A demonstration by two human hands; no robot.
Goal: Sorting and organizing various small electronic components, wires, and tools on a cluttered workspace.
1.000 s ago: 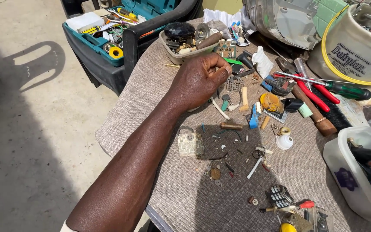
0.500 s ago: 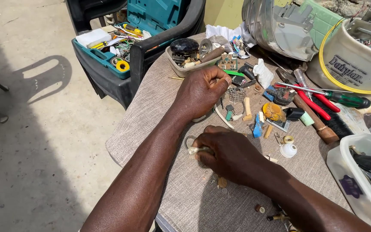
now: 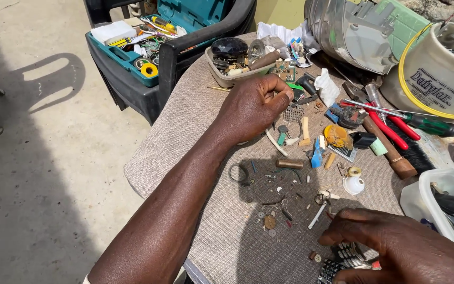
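Lying crosswise near left hand (image 3: 253, 105): brown cylinder (image 3: 289, 163)

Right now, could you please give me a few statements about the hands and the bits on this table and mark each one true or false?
1. The left hand is closed in a fist above the cloth-covered table. True.
2. The right hand rests at the far edge beside the white bucket. False: it lies at the near edge, over small metal parts.
3. A screwdriver with a green handle lies near the red-handled pliers. True.
4. The teal toolbox sits on the table. False: it sits on a dark plastic chair beside the table.
5. A small ring lies on the cloth near the left forearm. True.
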